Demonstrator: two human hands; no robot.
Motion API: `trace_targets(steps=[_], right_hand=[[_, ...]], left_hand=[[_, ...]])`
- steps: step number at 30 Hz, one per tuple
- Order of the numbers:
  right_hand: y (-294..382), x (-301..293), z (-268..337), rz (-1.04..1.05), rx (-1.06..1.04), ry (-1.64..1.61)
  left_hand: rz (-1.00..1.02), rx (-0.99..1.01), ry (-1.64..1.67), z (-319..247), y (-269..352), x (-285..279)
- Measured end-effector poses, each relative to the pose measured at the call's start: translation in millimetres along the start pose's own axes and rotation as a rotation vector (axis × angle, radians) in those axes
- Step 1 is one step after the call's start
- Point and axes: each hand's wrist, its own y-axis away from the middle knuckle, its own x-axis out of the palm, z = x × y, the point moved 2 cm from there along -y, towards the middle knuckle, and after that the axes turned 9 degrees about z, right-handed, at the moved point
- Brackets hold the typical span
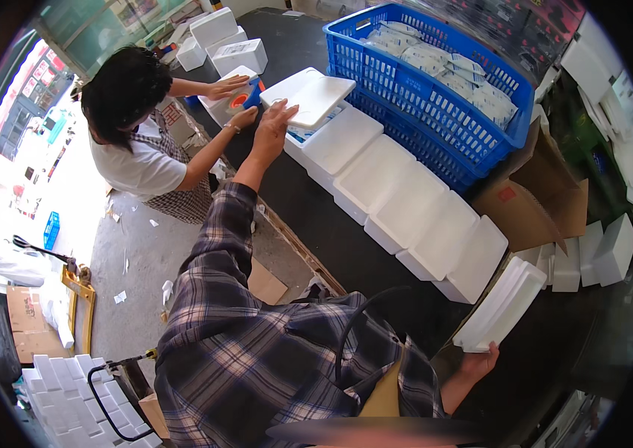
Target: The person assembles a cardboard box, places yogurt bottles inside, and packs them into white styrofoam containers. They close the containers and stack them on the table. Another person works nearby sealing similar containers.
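Note:
My left hand (pixel 275 126) is at a white foam lid (pixel 308 95), its fingers on the near edge. The lid lies tilted over a white foam box (pixel 297 144), where packets show in the gap. In a row towards the lower right stand several more white foam boxes (pixel 375 176); whether they are lidded is hard to tell. Low on the right, my right hand (pixel 479 361) holds the lower end of a small stack of white foam lids (pixel 501 305), close to the last box of the row.
Across the dark table (pixel 305 196), a co-worker (pixel 137 123) handles a tape dispenser (pixel 246 98) at another foam box. Blue plastic crates (pixel 428 84), the upper holding white packets (pixel 451 67), stand behind the row. Right of them is an open cardboard box (pixel 535 207); foam boxes (pixel 78 392) are stacked lower left.

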Motion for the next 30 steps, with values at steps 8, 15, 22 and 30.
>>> trace_targets(steps=[8,15,22,30], right_hand=[[12.5,74.5,-60.4,-0.103,-0.03,0.109],[-35.6,133.0,-71.5,-0.075,-0.065,0.149],[-43.8,143.0,-89.1,-0.016,-0.064,0.146],[1.9,104.6,-87.8,-0.274,-0.174,0.084]], left_hand=[[0.421,0.136,-0.318,102.1,1.0,19.0],[0.443,0.134,-0.207,52.7,-61.9,51.9],[0.752,-0.09,-0.335,56.5,-77.9,129.9],[0.586,0.028,-0.262,81.9,-87.8,146.0]])
